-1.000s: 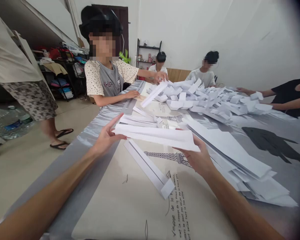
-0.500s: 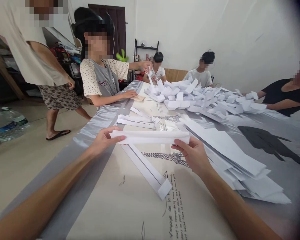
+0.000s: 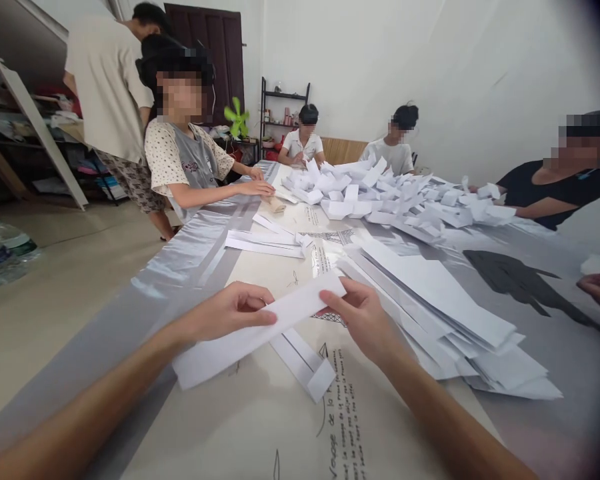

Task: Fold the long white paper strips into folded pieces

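Pinching a white strip (image 3: 247, 333) in both hands. Pressing the left hand (image 3: 230, 310) near the middle, thumb on the near face and fingers curled behind the upper edge; gripping the 2 o'clock end with the right hand (image 3: 363, 313), thumb on top and fingers tucked underneath. Slanting the paper from 8 o'clock up to 2 o'clock, above the worktop (image 3: 195, 433) and across part of a loose strip (image 3: 301, 365) at 4 o'clock. Cannot tell about contact between the 8 o'clock end and the worktop.

Probably in the middle of the folding step, setting the long edges. Showing no turned-up flap at 8 o'clock, unlike the loose strip with a small flap at its own 4 o'clock end. Cannot tell about any fold beneath the right fingers.

Likely to call next for an even crease along the length, then a square turn-up of one end: best done with a steady left thumb, edges aligned, and a light right pinch to avoid a skewed crease.

Facing two more strips (image 3: 260, 247) at 12 o'clock, a stack (image 3: 440, 300) of flat paper at 3 o'clock and a heap (image 3: 350, 193) of folded pieces farther off at 1 o'clock.
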The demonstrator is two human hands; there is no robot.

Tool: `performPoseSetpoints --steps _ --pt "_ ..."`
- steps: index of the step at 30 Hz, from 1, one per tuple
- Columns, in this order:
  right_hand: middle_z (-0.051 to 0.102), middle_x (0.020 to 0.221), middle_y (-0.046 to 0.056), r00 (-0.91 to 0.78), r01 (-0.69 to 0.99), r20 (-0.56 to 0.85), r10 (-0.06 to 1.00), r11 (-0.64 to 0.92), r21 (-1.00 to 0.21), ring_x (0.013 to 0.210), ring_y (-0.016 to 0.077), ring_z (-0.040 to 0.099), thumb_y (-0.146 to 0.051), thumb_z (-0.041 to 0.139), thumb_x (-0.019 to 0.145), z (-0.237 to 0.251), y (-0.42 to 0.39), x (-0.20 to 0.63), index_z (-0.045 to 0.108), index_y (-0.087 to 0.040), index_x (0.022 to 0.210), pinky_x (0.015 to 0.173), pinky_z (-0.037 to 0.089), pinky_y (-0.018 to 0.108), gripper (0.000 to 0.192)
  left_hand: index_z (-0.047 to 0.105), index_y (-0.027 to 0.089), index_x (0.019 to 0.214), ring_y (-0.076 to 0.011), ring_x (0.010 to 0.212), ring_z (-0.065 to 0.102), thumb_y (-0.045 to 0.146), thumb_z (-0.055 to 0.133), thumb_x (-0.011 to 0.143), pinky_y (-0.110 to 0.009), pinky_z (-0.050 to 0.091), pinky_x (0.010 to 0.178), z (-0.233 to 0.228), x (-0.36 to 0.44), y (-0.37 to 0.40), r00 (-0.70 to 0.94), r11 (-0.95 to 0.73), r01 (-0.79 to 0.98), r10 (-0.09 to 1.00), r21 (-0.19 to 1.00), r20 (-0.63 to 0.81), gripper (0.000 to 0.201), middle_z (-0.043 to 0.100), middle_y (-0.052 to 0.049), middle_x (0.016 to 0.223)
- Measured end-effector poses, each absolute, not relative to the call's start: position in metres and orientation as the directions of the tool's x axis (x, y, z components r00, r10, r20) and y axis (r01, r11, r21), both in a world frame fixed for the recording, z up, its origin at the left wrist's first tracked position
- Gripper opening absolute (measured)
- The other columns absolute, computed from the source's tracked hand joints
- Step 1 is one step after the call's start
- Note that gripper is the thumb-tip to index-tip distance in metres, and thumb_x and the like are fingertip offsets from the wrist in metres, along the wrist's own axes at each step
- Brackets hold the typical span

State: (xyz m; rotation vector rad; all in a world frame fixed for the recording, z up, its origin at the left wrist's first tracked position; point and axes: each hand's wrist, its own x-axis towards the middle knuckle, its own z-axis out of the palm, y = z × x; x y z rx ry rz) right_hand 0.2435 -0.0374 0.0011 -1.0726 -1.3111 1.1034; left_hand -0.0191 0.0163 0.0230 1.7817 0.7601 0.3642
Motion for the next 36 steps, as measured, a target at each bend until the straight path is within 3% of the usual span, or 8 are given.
performPoseSetpoints --steps 3,5,7,12,17,21,26,36 --pt "0.054 0.066 -0.002 -0.019 0.032 0.178 0.984 0.178 -0.983 0.061 0.0132 0.049 -0.046 0.071 0.087 0.003 -0.040 0.238 0.068 -0.021 0.070 0.058 0.043 0.029 0.031 0.066 0.014 0.081 -0.0072 0.052 0.029 0.045 0.073 0.083 -0.021 0.020 0.047 0.020 -0.017 0.013 0.742 -0.186 0.312 0.660 0.932 -0.117 0.032 0.044 0.005 0.056" --pt "0.041 0.058 -0.004 0.030 0.077 0.175 0.984 0.173 -0.982 0.055 0.0119 0.036 -0.049 0.071 0.087 0.003 -0.041 0.236 0.061 -0.021 0.059 0.053 0.034 0.029 0.041 0.066 0.014 0.081 -0.0079 0.054 0.032 0.043 0.074 0.083 -0.021 0.023 0.049 0.019 -0.018 0.011 0.746 -0.178 0.307 0.655 0.935 -0.120 0.030 0.047 0.004 0.058" --pt "0.038 0.056 -0.004 0.069 0.108 0.168 0.983 0.160 -0.981 0.054 0.0126 0.032 -0.051 0.072 0.085 0.004 -0.041 0.235 0.059 -0.022 0.055 0.051 0.029 0.030 0.044 0.067 0.015 0.083 -0.0090 0.057 0.035 0.041 0.073 0.084 -0.022 0.025 0.051 0.020 -0.019 0.009 0.761 -0.170 0.299 0.636 0.939 -0.127 0.027 0.050 0.003 0.063" --pt "0.050 0.056 -0.002 0.060 0.133 0.155 0.986 0.146 -0.980 0.055 0.0135 0.041 -0.050 0.072 0.086 0.008 -0.043 0.233 0.068 -0.022 0.059 0.053 0.034 0.030 0.038 0.061 0.015 0.071 -0.0083 0.054 0.019 0.039 0.073 0.084 -0.027 0.012 0.050 0.021 -0.015 0.002 0.784 -0.137 0.320 0.593 0.937 -0.182 0.029 0.028 0.006 0.058" --pt "0.076 0.089 0.005 -0.076 0.089 0.126 0.989 0.133 -0.987 0.085 0.0214 0.067 -0.043 0.068 0.091 0.009 -0.043 0.239 0.083 -0.026 0.090 0.075 0.052 0.035 0.022 0.059 0.016 0.070 -0.0081 0.053 0.018 0.039 0.074 0.085 -0.028 0.011 0.051 0.011 -0.017 0.004 0.792 -0.093 0.325 0.571 0.941 -0.217 0.032 0.026 0.006 0.057" --pt "0.077 0.102 0.006 -0.094 0.073 0.107 0.990 0.114 -0.991 0.095 0.0241 0.069 -0.043 0.069 0.091 0.006 -0.041 0.243 0.083 -0.029 0.097 0.084 0.055 0.040 0.020 0.059 0.015 0.070 -0.0080 0.053 0.020 0.039 0.075 0.084 -0.027 0.012 0.050 0.006 -0.018 0.006 0.788 -0.084 0.320 0.577 0.944 -0.216 0.032 0.028 0.007 0.057" --pt "0.078 0.102 0.006 -0.086 0.066 0.094 0.992 0.100 -0.993 0.100 0.0271 0.069 -0.043 0.071 0.089 0.004 -0.039 0.242 0.083 -0.031 0.096 0.086 0.056 0.043 0.018 0.063 0.015 0.074 -0.0082 0.054 0.025 0.039 0.075 0.083 -0.026 0.015 0.051 0.006 -0.017 0.006 0.797 -0.079 0.313 0.564 0.946 -0.216 0.028 0.035 0.006 0.057" --pt "0.079 0.093 0.006 -0.066 0.052 0.075 0.995 0.078 -0.996 0.090 0.0237 0.071 -0.041 0.075 0.085 0.001 -0.037 0.243 0.083 -0.032 0.094 0.079 0.056 0.039 0.015 0.065 0.014 0.075 -0.0085 0.054 0.024 0.041 0.075 0.082 -0.026 0.015 0.051 0.009 -0.015 0.004 0.811 -0.070 0.330 0.531 0.941 -0.245 0.029 0.035 0.005 0.058"
